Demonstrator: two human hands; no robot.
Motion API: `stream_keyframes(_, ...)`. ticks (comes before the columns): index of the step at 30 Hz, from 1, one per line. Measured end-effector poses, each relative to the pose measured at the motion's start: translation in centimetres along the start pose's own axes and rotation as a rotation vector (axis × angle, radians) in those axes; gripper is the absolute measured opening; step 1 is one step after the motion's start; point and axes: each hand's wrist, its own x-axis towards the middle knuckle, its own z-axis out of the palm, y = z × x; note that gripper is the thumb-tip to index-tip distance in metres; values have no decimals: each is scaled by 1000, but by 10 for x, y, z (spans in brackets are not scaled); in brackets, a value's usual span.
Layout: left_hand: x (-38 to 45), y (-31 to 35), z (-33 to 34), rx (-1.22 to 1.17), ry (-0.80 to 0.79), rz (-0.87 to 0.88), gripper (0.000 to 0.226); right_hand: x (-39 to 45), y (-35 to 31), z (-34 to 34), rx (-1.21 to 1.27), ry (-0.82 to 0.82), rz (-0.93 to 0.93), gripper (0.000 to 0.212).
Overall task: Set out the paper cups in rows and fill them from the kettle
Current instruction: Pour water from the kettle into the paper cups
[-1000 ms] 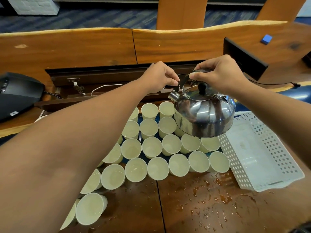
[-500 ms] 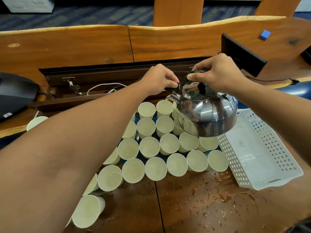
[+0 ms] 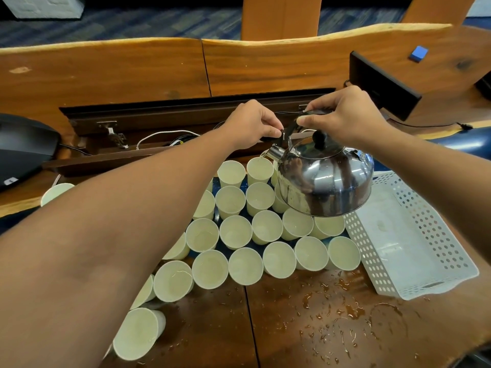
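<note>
Many water drops on brown wood table [image 3: 305,328]; blue carpet [image 3: 132,25] beyond.

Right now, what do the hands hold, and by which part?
Both hold the kettle. The right hand grips the top of its black handle; the left hand pinches the handle's front end, above the spout.

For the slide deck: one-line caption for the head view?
Both hands, right hand and left hand, tip a steel kettle by its handle over rows of paper cups beside a white basket.
</note>
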Motion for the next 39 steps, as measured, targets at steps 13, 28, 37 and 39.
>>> stream_keyframes(13, 14, 20, -3, -2, -7, 83, 16, -8, 12, -23, 99, 53, 20, 26)
stream_keyframes(28, 42, 35, 22, -15, -31, 110, 15, -8, 33, -43, 47, 71, 39, 26)
stream_keyframes(37, 42, 30, 35, -12, -36, 81, 17, -3, 44, -38, -19, 29, 28, 26)
stream_keyframes(39, 41, 30, 36, -11, -41, 70, 17, -2, 46, -37, -30, 17, 33, 23)
